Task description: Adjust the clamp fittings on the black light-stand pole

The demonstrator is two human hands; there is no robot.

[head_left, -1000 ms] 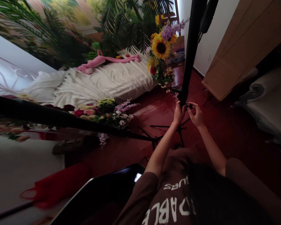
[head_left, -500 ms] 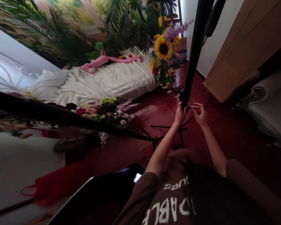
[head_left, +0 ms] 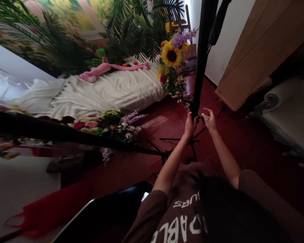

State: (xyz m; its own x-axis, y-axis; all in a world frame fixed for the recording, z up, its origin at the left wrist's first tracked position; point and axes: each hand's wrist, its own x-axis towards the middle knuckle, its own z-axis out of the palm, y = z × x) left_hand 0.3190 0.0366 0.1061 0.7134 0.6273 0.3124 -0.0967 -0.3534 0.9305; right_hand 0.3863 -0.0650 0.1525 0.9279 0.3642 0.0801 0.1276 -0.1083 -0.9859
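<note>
A black stand (head_left: 201, 64) rises from a tripod base on the floor and passes the top of the view. My left hand (head_left: 190, 125) is wrapped round its pole, just below a clamp. At the right side of the pole, my right hand (head_left: 209, 119) has its thumb and forefinger apart beside a small dark knob (head_left: 200, 118); whether the fingertips touch it is hard to tell. A second black pole (head_left: 66, 133) slants across the left side to its own legs.
A bed with white cloth (head_left: 111, 88) bears a pink plush toy (head_left: 98, 71). Flowers (head_left: 171, 55) stand at its end. A large brown board (head_left: 253, 50) leans at the right near a carved sofa (head_left: 291, 111). A black bin-like object (head_left: 108, 209) is near my left side.
The whole view has shifted slightly, so things appear a little further left. My left hand stays on the pole; the right forefinger and thumb remain by the knob.
</note>
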